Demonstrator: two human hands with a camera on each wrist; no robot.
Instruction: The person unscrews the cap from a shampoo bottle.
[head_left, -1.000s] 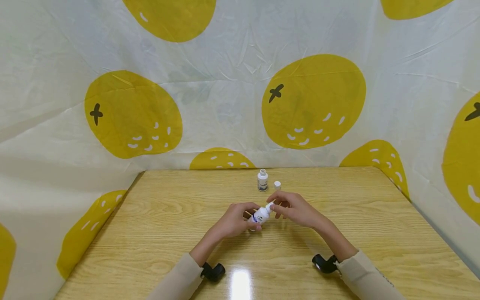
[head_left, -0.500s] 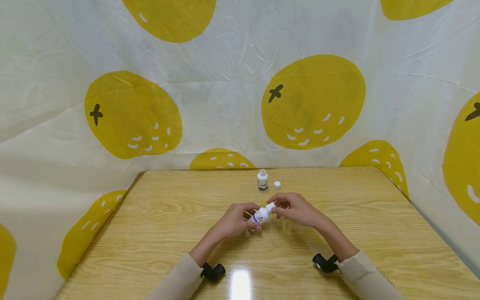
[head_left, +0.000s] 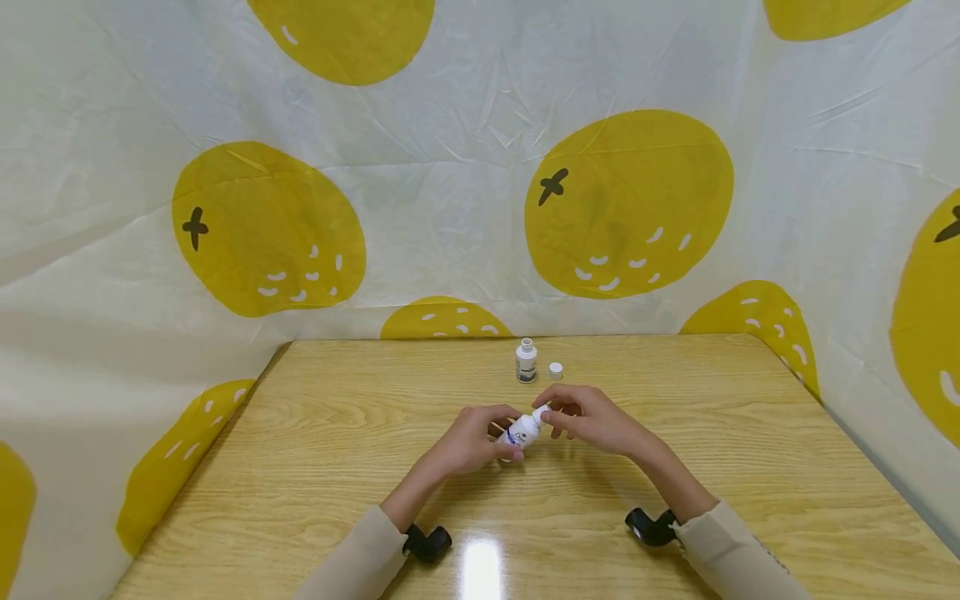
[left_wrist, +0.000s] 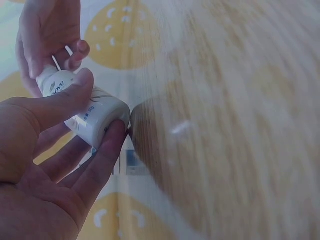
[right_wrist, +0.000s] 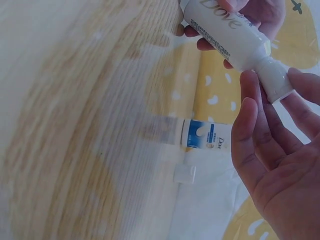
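Note:
My left hand point(head_left: 474, 440) grips a small white Dove bottle point(head_left: 519, 433) round its body, thumb on one side and fingers on the other. The bottle leans, its capped end pointing up and to the right, and its base is close to the tabletop in the left wrist view. On its white cap point(right_wrist: 274, 80), the thumb and fingers of my right hand point(head_left: 592, 421) pinch from the far end. Behind the hands a second white Dove bottle point(head_left: 527, 364) stands upright with its threaded neck uncovered. A loose white cap point(head_left: 556, 370) lies just right of it.
The wooden table point(head_left: 337, 467) reaches back to a hanging cloth point(head_left: 450, 208) printed with yellow fruit. Each wrist carries a black camera point(head_left: 427, 544). A bright light reflection shows on the table's near part.
My right fingers have shifted slightly on the cap, and the loose cap behind now shows more fully. My left hand and the bottle have stayed nearly in place.

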